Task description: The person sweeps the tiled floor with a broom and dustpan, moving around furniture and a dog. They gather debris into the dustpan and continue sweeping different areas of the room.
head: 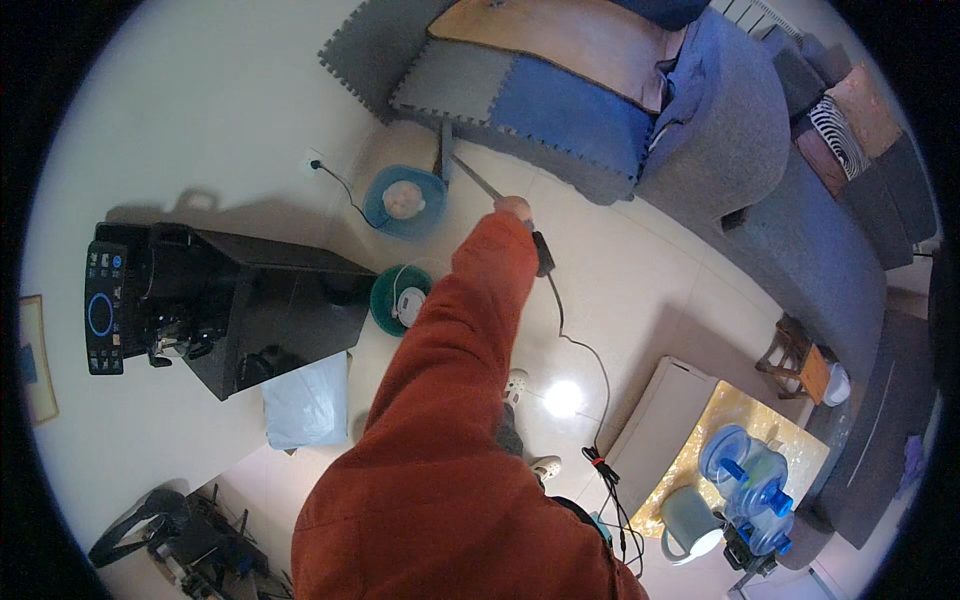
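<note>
My left hand (514, 208) reaches out in a rust-red sleeve, closed around a long thin grey rod (477, 178) that points to the upper left. Just below the hand is a black box-shaped part (542, 253), from which a dark cable (560, 311) runs down to a coiled bundle (604, 466). Whether the rod and box are one piece is hidden by the hand. My right hand is out of view. Left of the rod stands a blue plastic bin (427, 214) with a pale object inside. A green bin (381, 304), partly behind the sleeve, holds a white round device.
A black cabinet (292, 307) carries a black appliance at the left. Foam mats (570, 105) cover a seat at the top, beside a grey sofa (720, 127). At lower right, a table (664, 420) bears water bottles and a grey-green pitcher. A wooden stool (814, 371) stands beyond.
</note>
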Demonstrator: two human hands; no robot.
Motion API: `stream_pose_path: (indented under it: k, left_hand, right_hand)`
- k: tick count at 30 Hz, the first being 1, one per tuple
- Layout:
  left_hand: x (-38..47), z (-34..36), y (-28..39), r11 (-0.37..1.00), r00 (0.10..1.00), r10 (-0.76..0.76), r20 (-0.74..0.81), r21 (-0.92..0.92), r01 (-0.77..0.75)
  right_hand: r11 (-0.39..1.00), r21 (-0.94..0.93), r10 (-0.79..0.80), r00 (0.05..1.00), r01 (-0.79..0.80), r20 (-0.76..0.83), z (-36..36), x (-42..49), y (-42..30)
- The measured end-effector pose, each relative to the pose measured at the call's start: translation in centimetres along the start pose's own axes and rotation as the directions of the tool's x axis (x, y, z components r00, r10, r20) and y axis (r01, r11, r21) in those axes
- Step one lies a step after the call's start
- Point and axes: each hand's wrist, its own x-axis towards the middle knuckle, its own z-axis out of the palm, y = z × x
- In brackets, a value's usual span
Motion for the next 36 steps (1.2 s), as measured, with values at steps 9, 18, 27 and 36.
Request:
stream_pose_path:
  k: [9, 18, 27, 36]
  left_hand:
    - [-16.2, 1.4, -3.6, -0.353, 0.92, 0.341, 0.192, -0.881, 0.315]
    - [-20.6, -4.6, -7.6, 0.594, 0.972, -0.16, 0.17, -0.77, 0.232]
    - [-4.2, -4.1, -13.2, 0.236, 0.933, -0.294, 0.209, -0.93, 0.282]
    - [-11.1, 6.9, -19.5, 0.759, 0.947, -0.132, 0.293, -0.584, 0.287]
  right_hand:
    - [1.0, 0.022, 0.01, 1.0, -0.01, 0.001, -0.2, 0.4, 1.0]
    - [1.0, 0.028, -0.012, 1.0, 0.012, 0.005, 0.1, 0.4, 1.2]
    - [0.999, 0.013, 0.043, 0.999, -0.043, -0.006, 0.3, -0.1, 1.6]
    - [0.996, 0.001, 0.088, 0.996, -0.088, -0.008, 0.0, -0.4, 3.0]
